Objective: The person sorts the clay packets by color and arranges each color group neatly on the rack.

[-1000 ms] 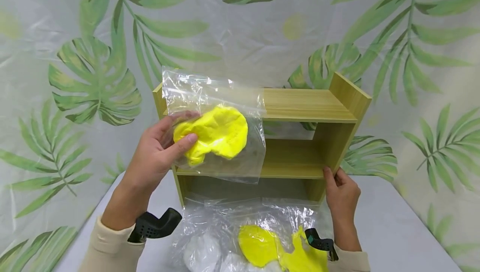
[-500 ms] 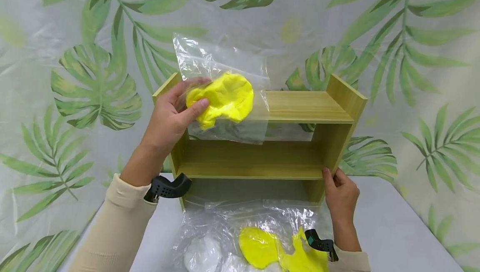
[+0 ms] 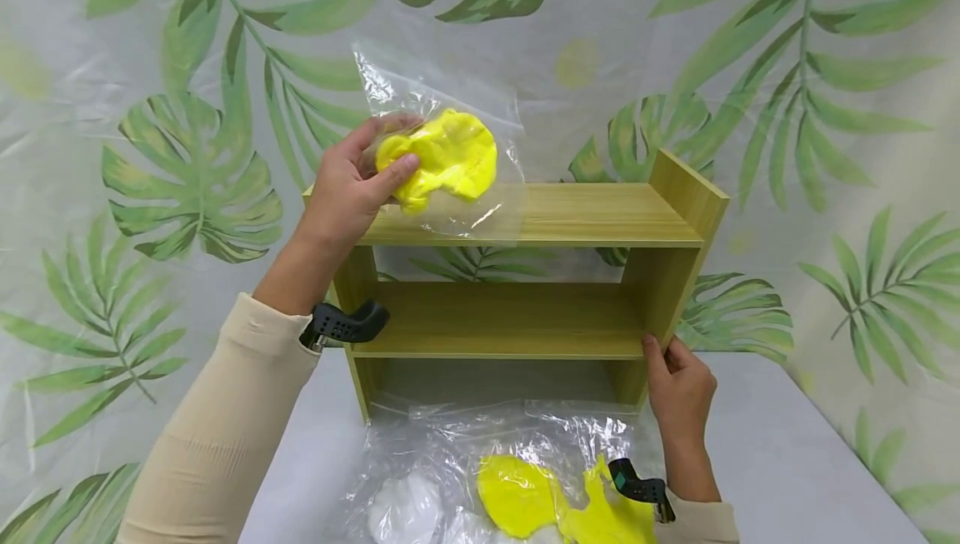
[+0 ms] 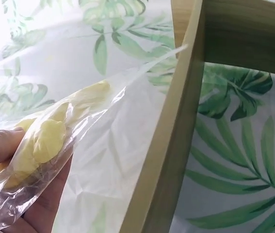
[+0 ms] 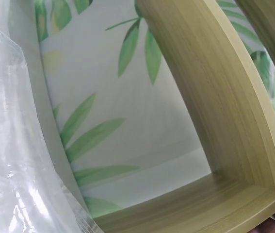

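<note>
My left hand (image 3: 347, 186) pinches one side of a clear plastic bag (image 3: 442, 92) of yellow modelling clay (image 3: 459, 152) near a wooden shelf's top board (image 3: 600, 215) as my right hand (image 3: 684, 386) grips the side panel (image 3: 666, 277), a lopsided hold that could let the bag's loose edge snag.

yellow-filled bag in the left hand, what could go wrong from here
The yellow-filled bag might slip: the left hand grips it only toward one side, and the plastic looks slick. If dropped, it could land on the other bags lying in front of the shelf. The shelf might also shift if the right hand, which holds its right side, pulls on it.
</note>
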`<state>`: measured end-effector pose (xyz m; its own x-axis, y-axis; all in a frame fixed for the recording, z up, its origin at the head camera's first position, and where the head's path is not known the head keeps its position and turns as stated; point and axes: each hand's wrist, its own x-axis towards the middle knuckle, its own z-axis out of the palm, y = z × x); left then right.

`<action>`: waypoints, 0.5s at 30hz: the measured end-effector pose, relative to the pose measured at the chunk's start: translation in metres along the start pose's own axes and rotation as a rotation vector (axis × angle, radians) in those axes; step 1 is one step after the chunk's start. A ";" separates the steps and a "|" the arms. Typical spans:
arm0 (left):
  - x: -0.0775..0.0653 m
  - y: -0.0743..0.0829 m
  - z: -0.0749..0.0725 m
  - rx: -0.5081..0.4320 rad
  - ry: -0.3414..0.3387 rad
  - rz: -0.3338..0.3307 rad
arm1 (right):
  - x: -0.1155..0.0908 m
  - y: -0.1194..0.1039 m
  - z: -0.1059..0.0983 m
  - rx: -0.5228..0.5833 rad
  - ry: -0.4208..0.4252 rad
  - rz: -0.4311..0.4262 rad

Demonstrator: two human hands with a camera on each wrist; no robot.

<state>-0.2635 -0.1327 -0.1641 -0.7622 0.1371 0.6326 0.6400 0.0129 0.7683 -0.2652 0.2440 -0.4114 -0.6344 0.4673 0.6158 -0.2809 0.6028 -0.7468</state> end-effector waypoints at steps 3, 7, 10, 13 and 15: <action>0.005 -0.003 -0.002 0.042 -0.001 -0.021 | 0.000 0.000 0.000 -0.004 0.003 -0.006; 0.010 -0.009 -0.006 0.097 0.003 -0.070 | 0.001 0.000 0.000 0.003 0.011 -0.026; 0.013 -0.013 -0.009 0.121 0.008 -0.123 | 0.001 0.000 0.000 0.012 0.008 -0.027; 0.015 -0.017 -0.012 0.180 0.011 -0.207 | 0.001 0.000 0.000 0.014 0.001 -0.016; 0.015 -0.018 -0.013 0.257 0.005 -0.255 | 0.000 -0.001 0.000 0.012 -0.001 -0.009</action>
<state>-0.2882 -0.1435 -0.1672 -0.9005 0.0923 0.4249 0.4323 0.2945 0.8523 -0.2651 0.2438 -0.4107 -0.6323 0.4613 0.6224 -0.2953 0.5992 -0.7441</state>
